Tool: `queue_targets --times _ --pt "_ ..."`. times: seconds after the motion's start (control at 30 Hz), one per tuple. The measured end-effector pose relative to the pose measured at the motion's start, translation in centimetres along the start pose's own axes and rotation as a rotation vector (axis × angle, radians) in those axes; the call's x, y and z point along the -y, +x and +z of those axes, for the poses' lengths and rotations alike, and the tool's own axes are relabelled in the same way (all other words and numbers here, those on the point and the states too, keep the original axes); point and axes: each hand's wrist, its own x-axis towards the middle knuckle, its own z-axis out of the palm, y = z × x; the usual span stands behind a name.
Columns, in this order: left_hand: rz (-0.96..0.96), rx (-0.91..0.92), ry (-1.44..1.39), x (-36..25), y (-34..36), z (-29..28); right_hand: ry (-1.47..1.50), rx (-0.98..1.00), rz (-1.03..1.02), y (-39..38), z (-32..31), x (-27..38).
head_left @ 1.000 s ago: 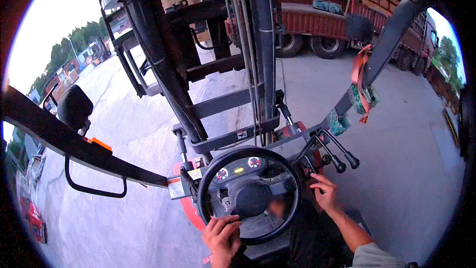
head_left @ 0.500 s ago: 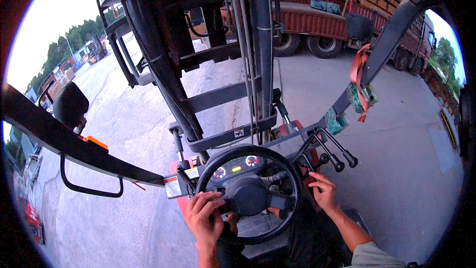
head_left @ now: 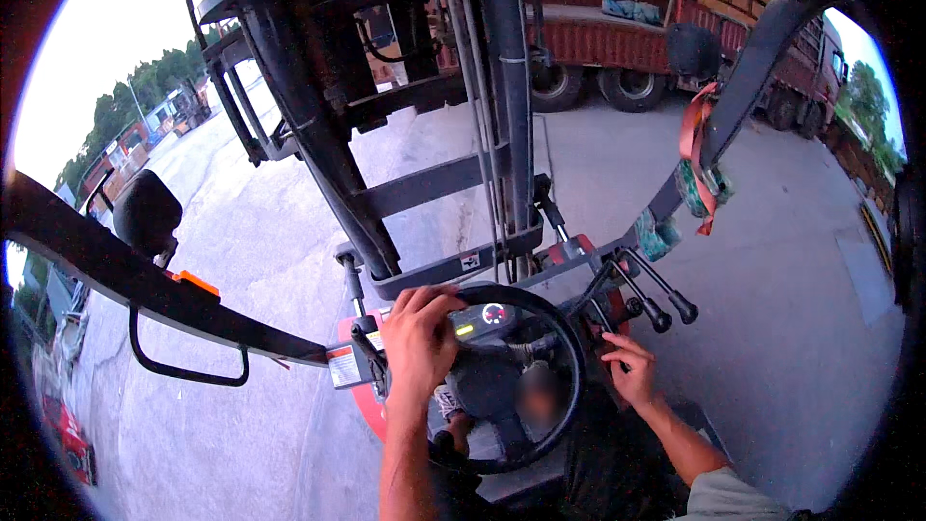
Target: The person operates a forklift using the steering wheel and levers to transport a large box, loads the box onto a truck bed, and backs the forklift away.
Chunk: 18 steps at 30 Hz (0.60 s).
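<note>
My left hand (head_left: 422,338) is closed over the upper left rim of a black steering wheel (head_left: 580,367), its fingers curled and partly hiding the dash gauges. A spoke of the wheel points down toward me. To the right of the wheel, my right hand (head_left: 632,371) has bent fingers at the end of a short black control lever (head_left: 598,314); the exact grip is partly hidden. Two longer levers with black knobs (head_left: 659,320) stand just beyond that hand. Behind the wheel, a lit instrument panel (head_left: 477,321) shows in part.
A forklift mast (head_left: 424,180) with chains and hoses rises ahead. Slanting posts frame both sides; the right post (head_left: 666,201) carries an orange strap (head_left: 693,140). A mirror (head_left: 147,214) is at left. Beyond the concrete ground (head_left: 241,260) stands a red truck (head_left: 603,46). Another forklift (head_left: 185,108) is far left.
My left hand has moved up and slightly right along with the wheel, which has turned clockwise. My right hand stays by the lever. The view has shifted slightly.
</note>
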Motion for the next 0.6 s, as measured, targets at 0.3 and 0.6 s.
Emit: queue_targets --times 0.3,0.6 --pt "0.093 0.105 -0.058 -1.4 3.9 4.2 0.007 -0.009 0.018 0.5 0.7 -1.3" --pt "0.102 0.076 -0.059 0.9 4.5 4.8 0.04 0.027 0.038 0.3 1.4 -3.7"
